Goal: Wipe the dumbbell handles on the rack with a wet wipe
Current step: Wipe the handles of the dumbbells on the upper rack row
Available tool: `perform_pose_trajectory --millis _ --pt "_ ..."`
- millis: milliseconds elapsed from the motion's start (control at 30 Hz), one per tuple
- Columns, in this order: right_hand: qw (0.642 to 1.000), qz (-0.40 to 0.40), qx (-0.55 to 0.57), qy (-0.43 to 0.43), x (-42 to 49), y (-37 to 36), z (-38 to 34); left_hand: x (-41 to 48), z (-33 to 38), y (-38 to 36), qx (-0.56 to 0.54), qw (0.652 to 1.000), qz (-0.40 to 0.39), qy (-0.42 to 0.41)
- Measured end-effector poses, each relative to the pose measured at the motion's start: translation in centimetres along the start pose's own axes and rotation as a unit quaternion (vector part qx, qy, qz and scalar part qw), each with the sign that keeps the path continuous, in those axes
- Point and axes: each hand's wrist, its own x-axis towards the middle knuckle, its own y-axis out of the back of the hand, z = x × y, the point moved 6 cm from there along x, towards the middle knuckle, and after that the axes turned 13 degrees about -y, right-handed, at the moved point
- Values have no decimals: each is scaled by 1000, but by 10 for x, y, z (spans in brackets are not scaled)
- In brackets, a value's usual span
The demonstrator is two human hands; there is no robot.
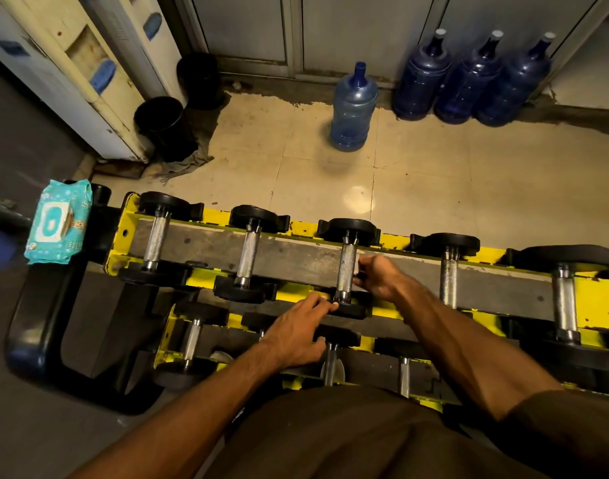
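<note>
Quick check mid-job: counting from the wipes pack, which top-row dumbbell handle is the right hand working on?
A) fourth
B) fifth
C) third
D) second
C: the right hand holds a whitish wipe against the handle of the third dumbbell from the wipes pack, with two dumbbells on either side.

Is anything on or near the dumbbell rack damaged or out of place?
The yellow rack has chipped paint and rust spots along its rails. A crumpled rag lies on the floor beside a black bin.

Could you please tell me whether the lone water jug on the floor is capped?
Uncapped: the lone jug shows a bare blue neck, while the three jugs behind it have white caps.
</note>
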Motion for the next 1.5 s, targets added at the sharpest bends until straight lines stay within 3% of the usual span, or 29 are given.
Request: perform_pose_trajectory --millis 100,167,267,333,433,533,733,833,900,1000,1200,1333,1500 --pt "988 -25 152 19 8 -8 -7 1 0 0 1 1000 -2 1" --pt "987 -34 159 3 6 -14 -4 1 1 1 1 1000 -1 1" --pt "998 -20 52 12 -4 -15 -3 0 -1 1 -1 1000 -1 0" --pt "997 45 -20 66 -9 -6 -6 1 -2 2 0 1000 -1 -3" --pt "964 152 -150 157 -23 10 -3 2 -3 2 -1 1000 4 -5" --pt "932 174 -260 181 -29 18 9 2 -4 2 -2 1000 8 -7" --pt "945 199 -73 247 -36 1 -20 3 -3 1 -3 1000 6 -9" --pt "955 199 -83 205 -36 -1 -15 2 -3 1 3 1000 14 -9" --pt "957 184 -173 144 -45 6 4 2 -3 -1 -3 1000 18 -6" --pt "927 146 -331 101 -65 12 26 2 -2 -2 -11 1000 24 -5" --pt "944 205 -212 151 -61 1 15 1 -2 -2 -9 1000 25 -3" --pt "910 173 -368 80 -49 6 33 0 -3 -2 -21 999 29 1" --pt "910 151 -383 43 -45 8 33 -1 -1 -8 -33 999 31 3"
